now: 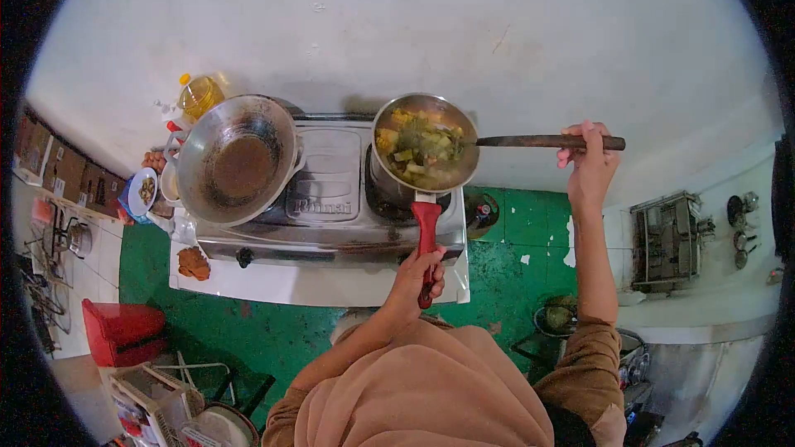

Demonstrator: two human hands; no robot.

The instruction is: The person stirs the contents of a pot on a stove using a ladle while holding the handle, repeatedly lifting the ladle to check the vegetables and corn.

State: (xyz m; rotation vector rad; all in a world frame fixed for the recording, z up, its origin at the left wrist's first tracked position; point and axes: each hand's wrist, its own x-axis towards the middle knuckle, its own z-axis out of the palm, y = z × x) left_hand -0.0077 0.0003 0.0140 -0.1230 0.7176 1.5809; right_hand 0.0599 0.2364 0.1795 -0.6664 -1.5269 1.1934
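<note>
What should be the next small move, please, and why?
Perhaps stir the food gently with the dark utensil: the right hand holds it, one end reaching the pot, while the left hand grips the pot's red handle, which should steady it.

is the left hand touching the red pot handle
Touching: the head view shows the left hand curled around the red handle.

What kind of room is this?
It looks like a kitchen: there's a stove, a big wok, and a saucepan with food in it.
</note>
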